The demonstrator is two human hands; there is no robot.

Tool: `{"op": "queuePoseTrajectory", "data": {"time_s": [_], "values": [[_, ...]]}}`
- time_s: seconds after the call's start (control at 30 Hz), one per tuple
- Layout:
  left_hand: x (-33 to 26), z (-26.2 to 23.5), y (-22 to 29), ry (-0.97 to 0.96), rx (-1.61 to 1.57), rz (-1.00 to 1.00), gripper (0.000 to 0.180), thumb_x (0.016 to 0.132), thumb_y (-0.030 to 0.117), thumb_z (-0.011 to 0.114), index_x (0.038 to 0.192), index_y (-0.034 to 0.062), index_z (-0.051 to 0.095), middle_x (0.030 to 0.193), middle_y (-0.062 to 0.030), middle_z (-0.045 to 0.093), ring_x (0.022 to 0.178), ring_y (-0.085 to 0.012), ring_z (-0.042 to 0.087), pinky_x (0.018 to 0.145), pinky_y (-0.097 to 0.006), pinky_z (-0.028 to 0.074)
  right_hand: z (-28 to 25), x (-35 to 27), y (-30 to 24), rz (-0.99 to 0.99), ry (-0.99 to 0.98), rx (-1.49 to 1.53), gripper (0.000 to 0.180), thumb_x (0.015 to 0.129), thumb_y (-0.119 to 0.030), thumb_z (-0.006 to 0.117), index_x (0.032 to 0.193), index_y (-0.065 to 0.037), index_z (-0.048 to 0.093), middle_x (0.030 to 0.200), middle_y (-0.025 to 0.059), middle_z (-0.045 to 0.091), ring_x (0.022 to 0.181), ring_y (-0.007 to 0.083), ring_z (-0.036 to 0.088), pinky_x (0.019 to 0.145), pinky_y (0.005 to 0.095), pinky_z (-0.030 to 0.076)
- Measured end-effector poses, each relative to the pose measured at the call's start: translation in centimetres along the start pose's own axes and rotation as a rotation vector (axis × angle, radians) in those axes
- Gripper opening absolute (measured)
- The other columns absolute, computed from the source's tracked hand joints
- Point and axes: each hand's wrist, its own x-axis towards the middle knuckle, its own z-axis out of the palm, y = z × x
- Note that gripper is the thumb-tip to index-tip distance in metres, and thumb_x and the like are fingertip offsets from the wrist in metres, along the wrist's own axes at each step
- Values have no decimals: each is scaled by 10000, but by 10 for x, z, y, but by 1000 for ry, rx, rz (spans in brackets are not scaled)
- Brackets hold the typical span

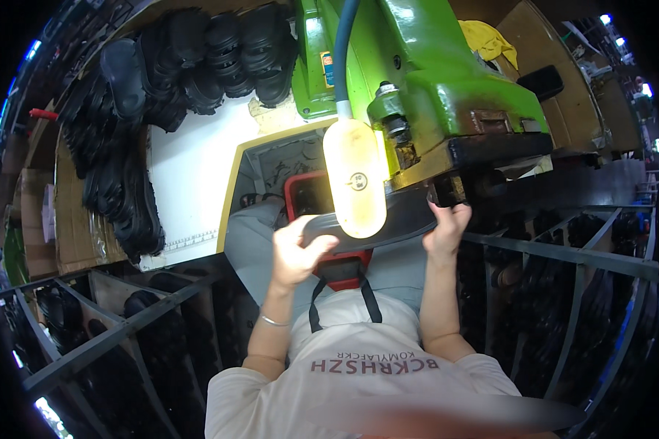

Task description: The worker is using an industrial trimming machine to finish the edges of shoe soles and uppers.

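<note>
You are feeding a flat dark rubber shoe sole under the head of the green metal press machine; your left hand clenches its near end, your right hand grips the far edge; next, I judge, keep it level; the metal racks on both sides hold more dark soles.

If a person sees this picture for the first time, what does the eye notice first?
First, the big glossy green metal machine at top centre, with a glowing pale yellow oval lamp hanging before it. Below the lamp, the left hand and right hand hold a flat dark shoe sole. Black rubber soles are stacked at upper left.
</note>
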Motion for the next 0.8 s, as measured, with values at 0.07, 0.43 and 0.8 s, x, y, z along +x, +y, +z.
{"op": "queuePoseTrajectory", "data": {"time_s": [0.07, 0.43, 0.8], "values": [[9, 36, 8, -25, -90, 71, 279, 755, 29, 717, 1007, -52, 630, 872, -85, 683, 728, -86, 612, 688, -235, 497, -13, 19, -6, -62, 84, 79, 279, 815, 16, 576, 1092, 20, 538, 996, 68, 606, 887, 138, 584, 808, 251, 463], [23, 31, 4, 45, -122, 122, 262, 787, 32, 671, 1022, -63, 603, 915, -83, 660, 813, -123, 615, 757, -251, 490, 0, 17, -11, -64, 68, 150, 323, 836, 38, 532, 1156, 15, 498, 1049, 80, 582, 946, 151, 568, 854, 262, 439], [-1, 8, 2, 42, 27, -25, 234, 757, 11, 709, 961, -48, 611, 848, -71, 661, 720, -111, 603, 686, -236, 495, 13, 5, -6, -45, 49, 78, 279, 765, 24, 574, 1037, -6, 522, 957, 46, 576, 881, 119, 551, 804, 246, 444]]}}
